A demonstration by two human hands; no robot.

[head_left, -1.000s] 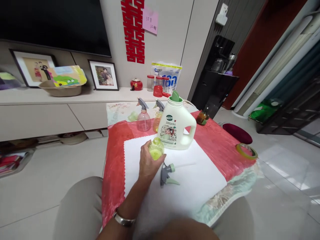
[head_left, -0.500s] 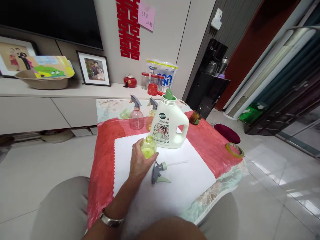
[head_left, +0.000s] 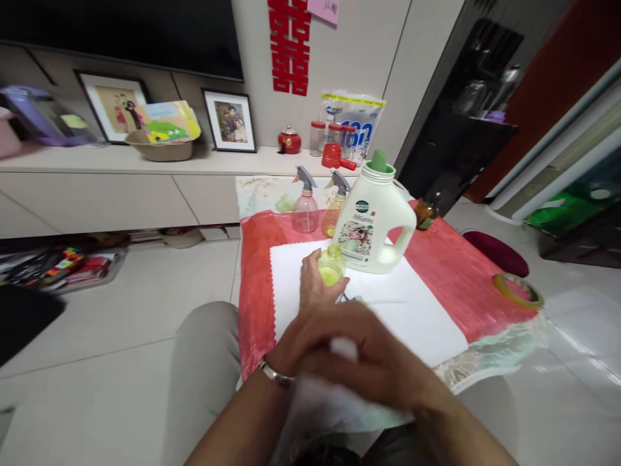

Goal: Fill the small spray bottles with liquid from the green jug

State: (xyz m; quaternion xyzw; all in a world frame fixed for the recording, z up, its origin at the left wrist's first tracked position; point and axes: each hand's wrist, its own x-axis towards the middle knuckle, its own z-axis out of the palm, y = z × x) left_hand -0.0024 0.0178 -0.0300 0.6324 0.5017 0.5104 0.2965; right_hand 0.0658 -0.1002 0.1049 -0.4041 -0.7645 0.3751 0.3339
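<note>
Head view: left hand holds a bottle containing yellowish liquid.

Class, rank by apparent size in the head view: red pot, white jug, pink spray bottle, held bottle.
1. White jug
2. Pink spray bottle and held bottle: unsure; the left hand partly hides the latter
3. Red pot

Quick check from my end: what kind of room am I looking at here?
Most likely a home living room: a large dark screen is on the wall, framed photos stand on the long low cabinet beneath it, and red paper lettering hangs beside it.
</note>
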